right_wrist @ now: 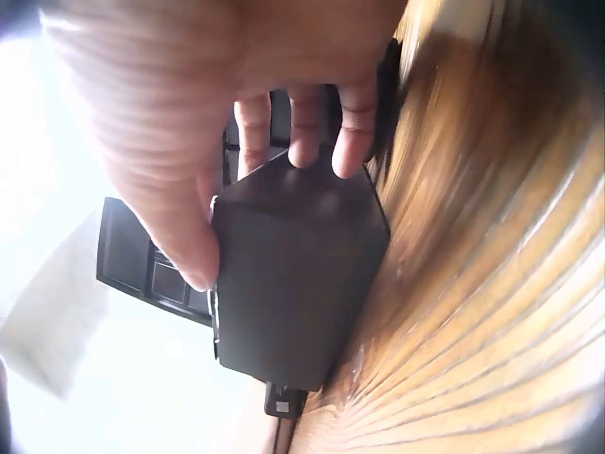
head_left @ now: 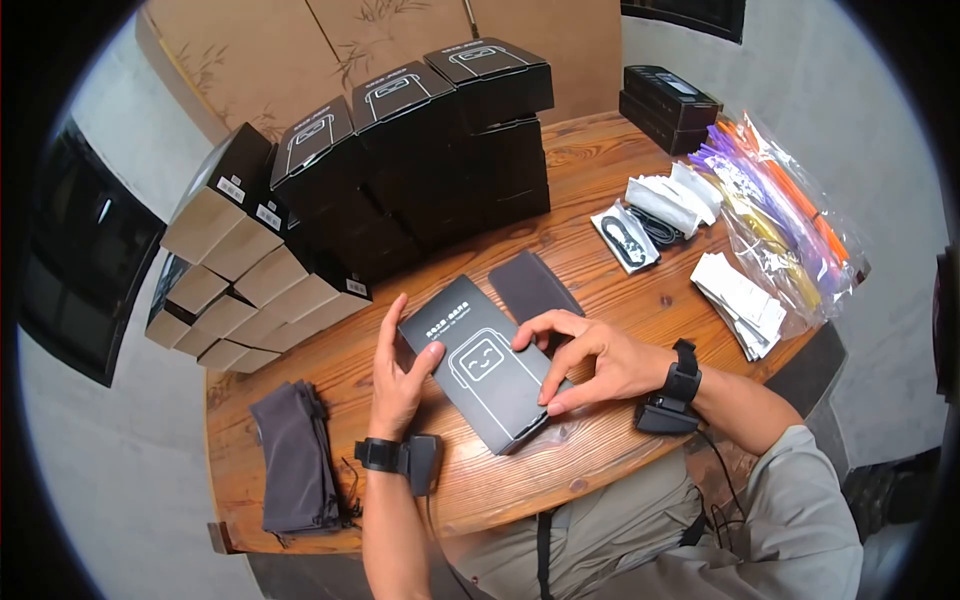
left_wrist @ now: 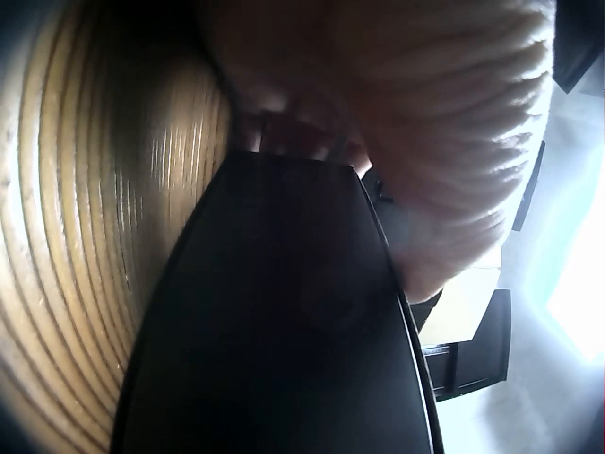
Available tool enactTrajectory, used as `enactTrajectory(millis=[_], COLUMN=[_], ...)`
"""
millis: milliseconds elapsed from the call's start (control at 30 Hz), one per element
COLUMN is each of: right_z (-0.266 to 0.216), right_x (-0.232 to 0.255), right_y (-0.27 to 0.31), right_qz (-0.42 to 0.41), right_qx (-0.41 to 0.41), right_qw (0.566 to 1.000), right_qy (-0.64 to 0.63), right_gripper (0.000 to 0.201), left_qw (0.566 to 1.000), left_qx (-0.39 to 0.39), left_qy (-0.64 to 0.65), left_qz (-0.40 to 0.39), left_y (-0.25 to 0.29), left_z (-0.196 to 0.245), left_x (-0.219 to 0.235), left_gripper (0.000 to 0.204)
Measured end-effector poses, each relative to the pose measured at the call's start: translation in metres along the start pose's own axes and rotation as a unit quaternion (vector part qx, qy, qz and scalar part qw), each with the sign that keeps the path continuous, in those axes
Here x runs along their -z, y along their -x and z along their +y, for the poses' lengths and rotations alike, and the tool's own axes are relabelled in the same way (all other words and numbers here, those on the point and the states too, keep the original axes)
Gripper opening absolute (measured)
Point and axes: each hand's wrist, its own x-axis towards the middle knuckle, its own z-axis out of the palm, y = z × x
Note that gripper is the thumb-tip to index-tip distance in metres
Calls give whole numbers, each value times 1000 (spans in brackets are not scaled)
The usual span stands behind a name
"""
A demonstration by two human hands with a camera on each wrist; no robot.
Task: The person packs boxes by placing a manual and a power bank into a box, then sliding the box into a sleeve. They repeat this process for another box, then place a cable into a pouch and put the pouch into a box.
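Note:
A flat black box [head_left: 475, 400], printed with a white smiling face in a rounded outline and lines of white text, is tilted over the near part of the table. My left hand [head_left: 398, 385] holds its left side, thumb over the printed face; the left wrist view shows the fingers at the box's far end [left_wrist: 293, 227]. My right hand [head_left: 622, 365] grips the right edge, its thumb at the near right corner. Seen from the right wrist, thumb and fingers straddle the box's end [right_wrist: 298, 274]. Just behind the box lies a dark grey cloth piece [head_left: 535, 285].
Stacked black boxes [head_left: 450, 160] and boxes with tan ends [head_left: 245, 290] rise at the back left. Dark cloth pouches [head_left: 295, 460] lie at the left. Rightward are bagged cables [head_left: 625, 240], white papers [head_left: 738, 305], colourful strips in clear plastic [head_left: 785, 210] and two black boxes [head_left: 668, 108].

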Motion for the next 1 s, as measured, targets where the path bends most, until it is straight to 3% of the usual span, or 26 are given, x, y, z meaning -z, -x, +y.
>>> enactTrajectory(millis=[167,267,433,567,633,833,1000], right_z=[-2,-7,-6,-5,-7,-4,-8], right_x=[-3,-2,-1,-3,-6,-12,-10], right_y=[0,0,1,1,1,2,3], right_qz=[2,-5,-17,-2,29,90,20], right_qx=[-47,-57,-31,-15,-4,-98,-192], right_qw=[998,997,999,1000,999,979,961], right_qy=[-45,-48,-29,-15,-18,-153,-199], right_gripper=[16,21,23,37,45,58,71], left_qw=[999,997,994,994,993,970,960], left_qx=[11,-41,-77,-70,-70,-105,-123], left_qy=[30,38,79,80,89,187,190], left_qz=[-34,-56,-16,13,38,114,168], left_y=[0,-2,-2,-1,-1,-1,-2], left_z=[-2,-4,-6,-2,-3,-9,-10], left_x=[6,8,4,0,1,5,7], left_gripper=[66,71,77,76,68,40,30])
